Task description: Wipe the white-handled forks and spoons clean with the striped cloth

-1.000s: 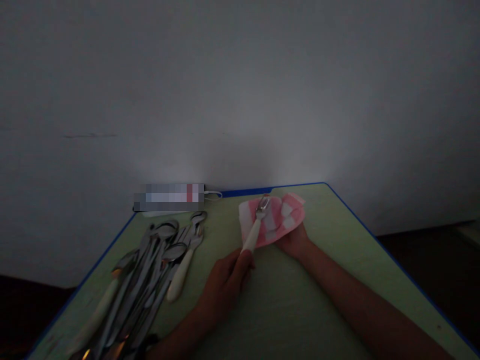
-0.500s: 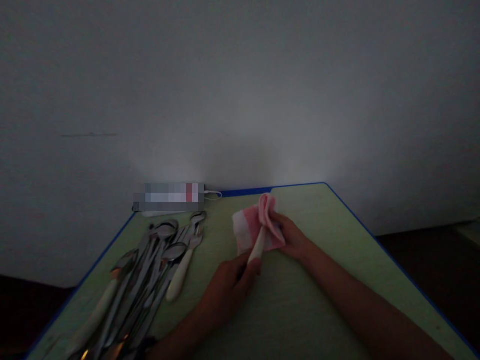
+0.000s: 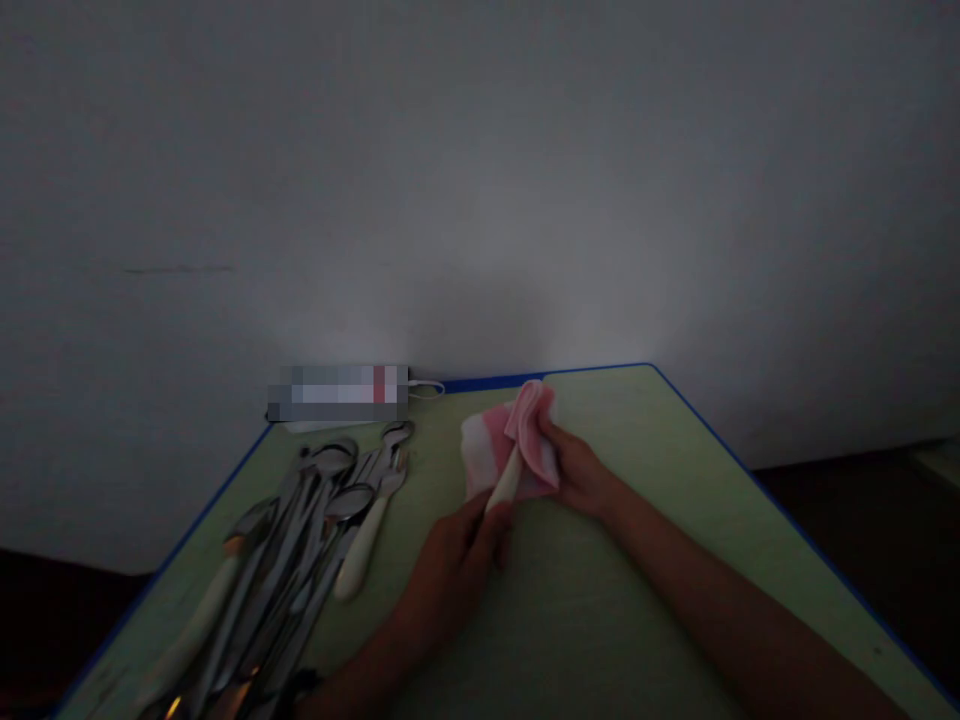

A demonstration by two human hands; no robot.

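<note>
My left hand (image 3: 457,555) pinches the white handle of a fork (image 3: 505,487) near the middle of the green table (image 3: 592,620). The fork's metal head is hidden inside a pink and white checked cloth (image 3: 517,440). My right hand (image 3: 577,470) is closed round that cloth, folding it over the fork's head. Both hands sit just right of the table's centre, close together.
A pile of several spoons and forks (image 3: 300,540), some with white handles, lies at the left of the table. A flat white box (image 3: 337,395) with a cable lies at the far edge against the grey wall. The table has a blue rim.
A second ago the cloth lay spread on my right palm with the fork's head bare on it. My right hand has since closed the cloth over the head.
</note>
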